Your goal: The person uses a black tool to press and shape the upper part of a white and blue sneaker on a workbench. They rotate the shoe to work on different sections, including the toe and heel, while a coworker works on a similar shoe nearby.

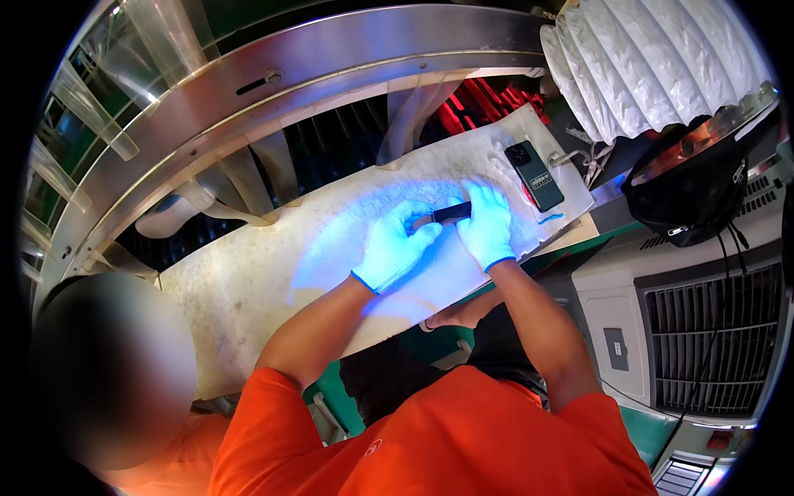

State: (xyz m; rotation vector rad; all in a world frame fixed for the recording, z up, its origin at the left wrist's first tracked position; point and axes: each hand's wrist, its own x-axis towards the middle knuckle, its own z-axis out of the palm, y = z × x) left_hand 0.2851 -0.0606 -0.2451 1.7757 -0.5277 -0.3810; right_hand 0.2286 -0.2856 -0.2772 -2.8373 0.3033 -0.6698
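Both my hands wear white knit gloves with blue cuffs, lit bright blue. Fingers of my left hand (390,246) close on the near-left end of a small dark, flat, oblong piece (452,213). Its other end lies in my right hand (486,230), whose fingers curl about it. What kind of thing the piece is does not show, and gloves hide both its ends. It is held just over a pale, stained worktop (236,285). To the right of my right hand lies a dark phone (535,175), with a short blue strip (550,218) beside its lower end.
A curved metal frame (347,62) with clear plastic strips (240,178) borders the worktop's far side. A white ribbed duct (653,66), a black bag (691,194) and a vented grey machine (612,331) stand right. Another person in orange (186,450) is close on the left.
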